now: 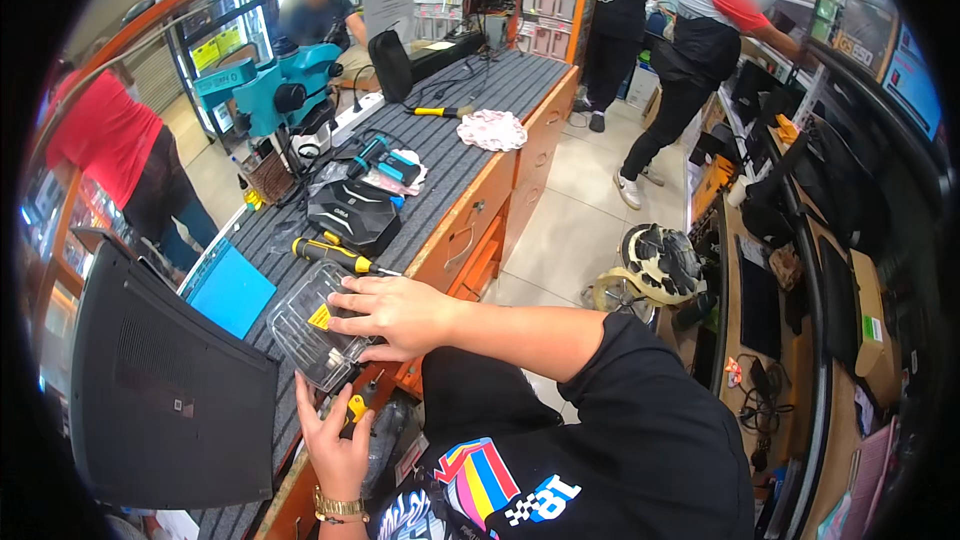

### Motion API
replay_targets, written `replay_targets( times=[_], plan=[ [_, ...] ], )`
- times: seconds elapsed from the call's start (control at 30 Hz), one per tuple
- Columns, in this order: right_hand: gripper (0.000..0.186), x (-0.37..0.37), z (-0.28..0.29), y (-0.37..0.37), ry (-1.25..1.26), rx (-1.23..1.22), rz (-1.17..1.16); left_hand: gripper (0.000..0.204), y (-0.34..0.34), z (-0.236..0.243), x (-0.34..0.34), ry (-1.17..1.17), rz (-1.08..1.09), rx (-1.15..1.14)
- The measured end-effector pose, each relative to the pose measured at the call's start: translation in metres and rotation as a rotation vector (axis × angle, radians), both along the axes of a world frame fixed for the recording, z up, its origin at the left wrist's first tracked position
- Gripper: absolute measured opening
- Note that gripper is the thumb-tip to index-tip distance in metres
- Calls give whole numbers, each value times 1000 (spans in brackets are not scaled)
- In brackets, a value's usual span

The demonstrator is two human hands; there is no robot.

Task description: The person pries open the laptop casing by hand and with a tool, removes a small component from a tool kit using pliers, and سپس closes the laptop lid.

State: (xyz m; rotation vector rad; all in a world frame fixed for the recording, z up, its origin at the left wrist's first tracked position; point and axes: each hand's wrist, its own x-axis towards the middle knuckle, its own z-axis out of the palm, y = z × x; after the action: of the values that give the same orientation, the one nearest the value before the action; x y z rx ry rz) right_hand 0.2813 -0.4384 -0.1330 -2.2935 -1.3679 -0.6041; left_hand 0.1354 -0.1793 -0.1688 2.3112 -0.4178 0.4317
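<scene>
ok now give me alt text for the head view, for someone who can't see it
A person's right hand rests on a clear case on a striped bench, the left hand at the case's near edge. A screwdriver, blue mat and dark laptop are nearby; a teal microscope and other people are beyond.

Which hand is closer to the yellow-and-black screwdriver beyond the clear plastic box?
Right. The right hand, over the box, is close beside the screwdriver; the left hand is farther, at the box's near end.
</scene>
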Motion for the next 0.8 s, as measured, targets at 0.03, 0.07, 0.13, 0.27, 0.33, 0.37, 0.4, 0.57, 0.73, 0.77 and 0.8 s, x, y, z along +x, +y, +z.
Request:
replay_targets(
  times=[0.03, 0.07, 0.13, 0.27, 0.33, 0.37, 0.4, 0.57, 0.73, 0.77, 0.8],
  plan=[
    [67, 3, 2, -1, 17, 13, 18, 51, 0, -1, 1, -2, 4, 14],
    [66, 6, 7, -2, 31, 20, 37, 51, -1, -1, 2, -7, 10, 24],
    [63, 8, 19, -1, 39, 14, 33, 51, 0, -3, 0, -4, 2, 17],
    [59, 27, 36, 7, 96, 218, 59, 49, -3, 5, -3, 48, 20, -12],
    [57, 39, 44, 20, 62, 383, -5, 48, 1, 8, -4, 48, 4, -30],
    [56, 44, 51, 24, 74, 433, -51, 47, 3, 11, -4, 58, -14, -48],
    [53, 45, 61, 27, 138, 474, -99, 47, 4, 14, -3, 56, -13, -43],
    [43, 57, 67, 49, 109, 646, -222, 40, 3, 42, 11, 38, 5, -106],
    [43, 44, 64, 58, 72, 794, -296, 45, 2, 53, 39, -83, -12, -191],
    [44, 42, 65, 57, 57, 826, -334, 38, -6, 65, 40, -48, 2, -253],
    [44, 40, 63, 56, 54, 825, -334, 38, -8, 67, 43, -50, 0, -254]
  ],
)
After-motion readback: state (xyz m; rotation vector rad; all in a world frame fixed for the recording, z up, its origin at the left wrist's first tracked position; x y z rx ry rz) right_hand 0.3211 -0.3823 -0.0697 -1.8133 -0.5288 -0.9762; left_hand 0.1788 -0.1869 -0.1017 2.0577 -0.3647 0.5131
